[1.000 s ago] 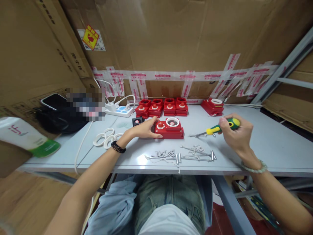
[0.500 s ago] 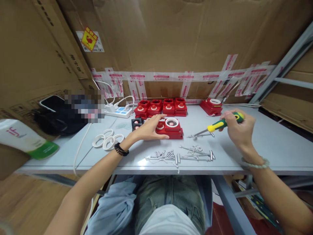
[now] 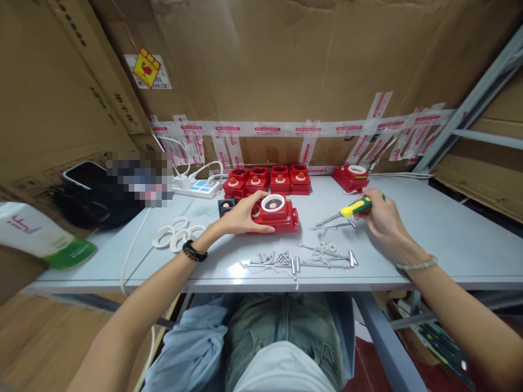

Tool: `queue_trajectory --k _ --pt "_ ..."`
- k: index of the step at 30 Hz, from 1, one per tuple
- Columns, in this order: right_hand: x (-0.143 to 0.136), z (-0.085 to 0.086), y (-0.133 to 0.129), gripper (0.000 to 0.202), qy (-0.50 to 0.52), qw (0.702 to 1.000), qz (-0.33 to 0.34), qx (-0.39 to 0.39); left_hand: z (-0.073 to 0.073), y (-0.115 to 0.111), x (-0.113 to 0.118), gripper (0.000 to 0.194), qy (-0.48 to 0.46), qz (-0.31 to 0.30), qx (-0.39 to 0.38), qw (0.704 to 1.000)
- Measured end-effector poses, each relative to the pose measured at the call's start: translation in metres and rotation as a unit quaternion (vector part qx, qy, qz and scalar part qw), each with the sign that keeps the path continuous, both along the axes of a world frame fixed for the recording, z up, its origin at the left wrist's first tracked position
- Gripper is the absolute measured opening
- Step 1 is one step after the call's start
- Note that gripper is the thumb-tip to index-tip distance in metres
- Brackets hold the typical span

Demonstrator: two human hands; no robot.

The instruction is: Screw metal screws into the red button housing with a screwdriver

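Observation:
My left hand grips a red alarm-like box from its left side, thumb along the front and fingers over the back. A white ring circles a dark round part on the box's top; my hand hides some of the rest. In my right hand is a green and yellow screwdriver, its shaft pointing left and down, tip near the tabletop right of the box. Beneath the shaft lies a thin metal rod. Small metal pins and rods with white strings lie closer to me.
Several red units line the back, with another at the back right. White rings and a black square part lie left. A power strip, phone and white-green tube stand further left.
My left hand has tilted and turned the red box slightly leftward. My right hand has moved left and lower with the screwdriver.

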State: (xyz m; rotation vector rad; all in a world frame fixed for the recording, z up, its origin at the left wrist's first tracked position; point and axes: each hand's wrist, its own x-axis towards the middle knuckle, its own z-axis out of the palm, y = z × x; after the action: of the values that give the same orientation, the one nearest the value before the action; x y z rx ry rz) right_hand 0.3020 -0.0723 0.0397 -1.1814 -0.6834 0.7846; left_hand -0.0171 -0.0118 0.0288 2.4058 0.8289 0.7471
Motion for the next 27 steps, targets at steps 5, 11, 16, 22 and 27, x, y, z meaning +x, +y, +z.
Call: queue_trajectory --k 5,11,16,22,27 --pt "0.007 -0.003 -0.003 0.020 0.023 1.000 -0.008 -0.011 -0.006 -0.005 0.013 0.069 -0.024 -0.017 0.011 1.000" --pt "0.021 -0.007 -0.008 0.018 0.056 0.998 -0.024 -0.026 -0.008 -0.008 0.035 0.069 -0.042 0.015 0.026 0.999" --pt "0.024 -0.007 -0.010 0.019 0.092 0.995 -0.015 -0.027 -0.008 -0.010 0.044 0.071 -0.042 0.005 0.018 0.999" --pt "0.020 -0.007 -0.008 0.020 0.113 0.993 -0.009 -0.018 -0.006 -0.012 0.046 0.069 -0.099 -0.003 -0.046 0.994" --pt "0.021 -0.009 -0.008 0.018 0.123 0.992 -0.002 -0.010 -0.007 -0.013 0.052 0.069 -0.111 -0.011 -0.055 0.992"
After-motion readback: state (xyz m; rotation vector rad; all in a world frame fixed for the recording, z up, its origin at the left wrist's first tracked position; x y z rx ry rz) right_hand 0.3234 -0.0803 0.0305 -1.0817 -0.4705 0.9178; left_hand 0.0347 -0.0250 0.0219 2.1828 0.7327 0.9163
